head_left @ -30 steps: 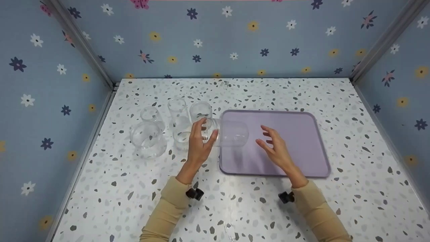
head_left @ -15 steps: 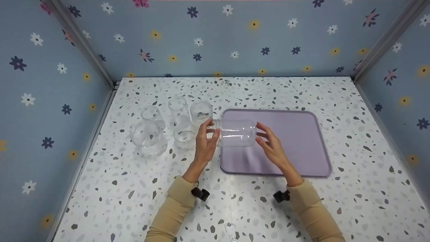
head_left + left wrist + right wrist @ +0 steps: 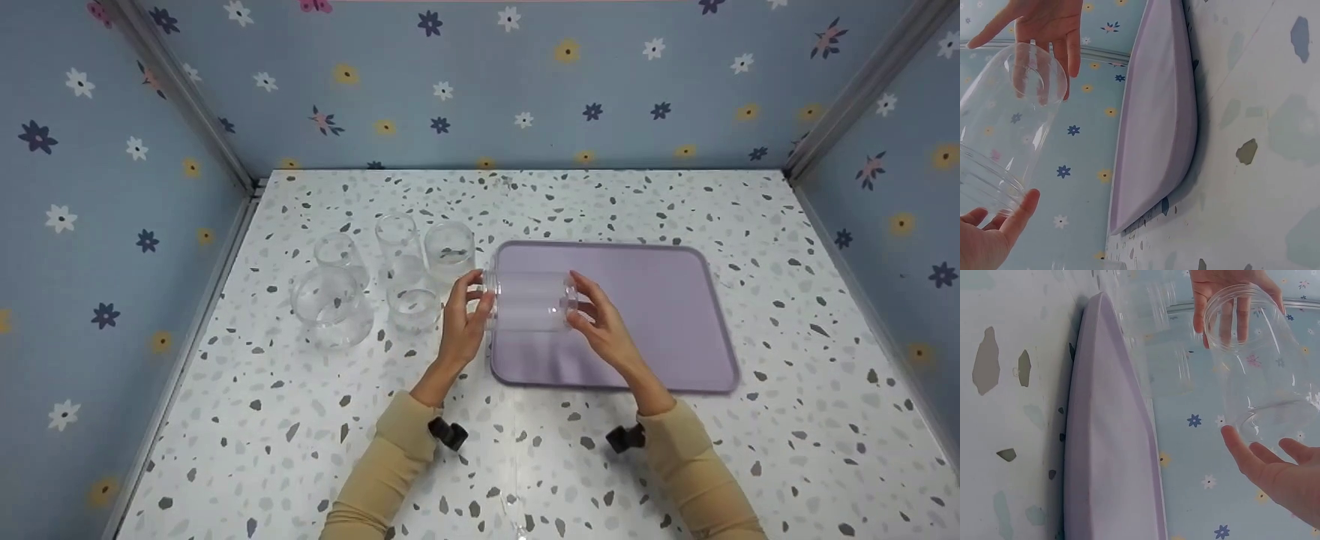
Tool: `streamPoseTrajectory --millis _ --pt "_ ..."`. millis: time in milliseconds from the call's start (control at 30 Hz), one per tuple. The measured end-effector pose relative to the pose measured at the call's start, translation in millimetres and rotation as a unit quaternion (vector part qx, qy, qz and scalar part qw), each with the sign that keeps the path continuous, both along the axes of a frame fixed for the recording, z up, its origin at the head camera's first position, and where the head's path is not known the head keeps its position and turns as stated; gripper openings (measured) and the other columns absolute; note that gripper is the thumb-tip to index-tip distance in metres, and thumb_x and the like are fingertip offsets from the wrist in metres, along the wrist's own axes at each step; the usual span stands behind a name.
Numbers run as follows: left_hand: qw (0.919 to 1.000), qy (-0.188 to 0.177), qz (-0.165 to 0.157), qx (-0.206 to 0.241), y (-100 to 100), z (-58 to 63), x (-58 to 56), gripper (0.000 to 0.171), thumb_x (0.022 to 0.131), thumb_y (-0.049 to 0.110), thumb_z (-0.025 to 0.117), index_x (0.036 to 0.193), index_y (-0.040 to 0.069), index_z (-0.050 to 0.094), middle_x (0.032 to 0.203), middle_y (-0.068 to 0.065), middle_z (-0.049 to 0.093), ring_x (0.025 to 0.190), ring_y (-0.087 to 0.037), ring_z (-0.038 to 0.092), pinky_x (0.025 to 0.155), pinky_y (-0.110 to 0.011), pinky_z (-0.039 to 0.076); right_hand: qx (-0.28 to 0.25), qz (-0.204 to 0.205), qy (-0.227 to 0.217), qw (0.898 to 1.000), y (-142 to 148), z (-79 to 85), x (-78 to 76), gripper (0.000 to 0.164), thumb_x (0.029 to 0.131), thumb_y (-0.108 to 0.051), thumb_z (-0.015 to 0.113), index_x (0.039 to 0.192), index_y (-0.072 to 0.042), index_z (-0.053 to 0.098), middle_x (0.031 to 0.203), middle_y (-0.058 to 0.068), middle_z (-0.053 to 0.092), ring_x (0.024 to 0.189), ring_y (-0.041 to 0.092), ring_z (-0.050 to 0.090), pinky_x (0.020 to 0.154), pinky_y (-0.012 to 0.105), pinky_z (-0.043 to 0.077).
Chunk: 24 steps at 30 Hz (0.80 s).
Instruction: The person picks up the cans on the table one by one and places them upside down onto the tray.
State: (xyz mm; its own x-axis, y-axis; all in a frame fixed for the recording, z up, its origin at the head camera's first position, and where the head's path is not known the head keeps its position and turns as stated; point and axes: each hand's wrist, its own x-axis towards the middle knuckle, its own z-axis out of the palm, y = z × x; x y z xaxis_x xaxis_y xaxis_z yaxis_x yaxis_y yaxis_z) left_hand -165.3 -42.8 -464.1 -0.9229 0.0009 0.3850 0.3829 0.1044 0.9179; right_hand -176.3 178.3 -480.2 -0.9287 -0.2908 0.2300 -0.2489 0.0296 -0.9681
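A clear, see-through jar lies sideways in the air above the left part of a purple tray. My left hand grips it by the ridged mouth end, thumb on the near side. At the rounded base, my right hand holds the other end between thumb and fingers. Both wrist views show the jar raised off the tray, its ridged neck toward the left hand. Through the clear wall in the left wrist view, the right fingers show behind the base.
Left of the tray several clear vessels stand upright in a cluster: a wide jar, a short round one, a tall narrow one and others. Flower-patterned walls bound the speckled table at the back and sides.
The right hand has closed in from the right and taken hold of the jar's base. The left hand has carried the jar slightly rightward over the tray.
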Motion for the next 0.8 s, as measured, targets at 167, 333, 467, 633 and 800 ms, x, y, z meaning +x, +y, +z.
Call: streamPoseTrajectory --millis 167,333,467,633,800 --pt "0.9997 0.008 -0.014 0.019 1.4 -3.6 0.1 0.037 0.087 0.005 0.042 0.121 -0.009 0.041 0.111 -0.024 0.045 0.093 -0.037 0.052 0.067 -0.047 0.048 -0.018 -0.008 -0.007 1.000 0.8 -3.6 -0.7 0.054 0.086 0.004 0.052 0.135 0.002 0.029 0.125 0.022 0.038 0.108 0.037 0.044 0.077 0.038 0.047" --pt "0.9990 0.033 -0.023 0.019 2.9 -8.0 -0.4 0.037 0.088 0.006 0.040 0.120 -0.012 0.040 0.110 -0.027 0.044 0.091 -0.042 0.053 0.068 -0.046 0.047 -0.037 -0.011 -0.017 0.999 2.3 -3.5 -0.8 0.055 0.086 0.004 0.052 0.135 0.000 0.030 0.125 0.022 0.039 0.108 0.040 0.044 0.076 0.035 0.048" --pt "0.9981 0.045 -0.034 0.023 4.0 -10.2 -0.9 0.043 0.092 0.016 0.040 0.120 -0.016 0.037 0.110 -0.033 0.041 0.091 -0.047 0.051 0.071 -0.044 0.047 -0.045 -0.014 -0.026 0.999 3.8 -3.0 -0.6 0.055 0.085 0.003 0.054 0.135 0.001 0.031 0.125 0.026 0.038 0.107 0.042 0.044 0.077 0.035 0.048" --pt "0.9984 0.032 -0.040 0.024 4.7 -10.9 -1.7 0.043 0.091 0.013 0.038 0.122 -0.017 0.035 0.114 -0.034 0.040 0.093 -0.046 0.051 0.074 -0.041 0.046 -0.051 -0.020 -0.030 0.998 4.4 -1.5 -0.3 0.055 0.084 0.003 0.056 0.134 0.000 0.032 0.124 0.031 0.036 0.105 0.039 0.046 0.076 0.035 0.049" --pt "0.9986 0.013 -0.047 0.020 3.5 -10.6 -0.5 0.041 0.092 0.008 0.037 0.125 -0.017 0.033 0.120 -0.032 0.039 0.100 -0.042 0.050 0.081 -0.041 0.043 -0.036 -0.036 -0.029 0.998 3.6 1.5 -1.1 0.056 0.082 0.003 0.059 0.132 0.004 0.033 0.120 0.028 0.040 0.099 0.032 0.051 0.072 0.034 0.050"
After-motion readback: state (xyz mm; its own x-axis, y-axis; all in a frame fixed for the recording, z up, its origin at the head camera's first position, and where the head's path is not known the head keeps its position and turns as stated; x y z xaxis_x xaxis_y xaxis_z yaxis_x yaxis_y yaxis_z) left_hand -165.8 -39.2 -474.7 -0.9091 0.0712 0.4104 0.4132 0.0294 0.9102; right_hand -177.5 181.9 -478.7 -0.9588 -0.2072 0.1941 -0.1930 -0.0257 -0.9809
